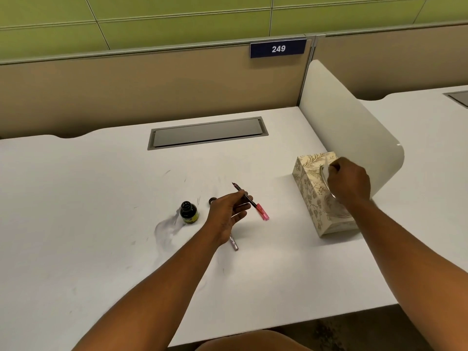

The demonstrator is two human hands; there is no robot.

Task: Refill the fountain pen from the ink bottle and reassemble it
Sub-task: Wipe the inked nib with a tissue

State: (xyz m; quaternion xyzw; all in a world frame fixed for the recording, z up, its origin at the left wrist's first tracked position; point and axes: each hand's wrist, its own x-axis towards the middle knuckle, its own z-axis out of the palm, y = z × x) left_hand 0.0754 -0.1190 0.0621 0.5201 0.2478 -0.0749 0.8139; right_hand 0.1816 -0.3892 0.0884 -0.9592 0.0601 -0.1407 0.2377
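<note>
Head view: my right hand (349, 182) pinches a tissue (328, 168) at the tissue box (314, 198), probably for wiping ink; my left hand (229, 210) pinches the pen's nib section (249, 201) clear of the desk, the open ink bottle (188, 212) just beside

Left hand (229, 211) pinching nib-and-converter pen section (249, 201) above white surface (101, 198), open ink bottle (188, 212) beside, right hand (350, 182) gripping tissue (328, 169) at tissue box (311, 193)

White desk (88, 198) up front, grey cable hatch (207, 133) set in it. Beige partition (126, 87) behind, green wall panels (152, 19) above.
</note>
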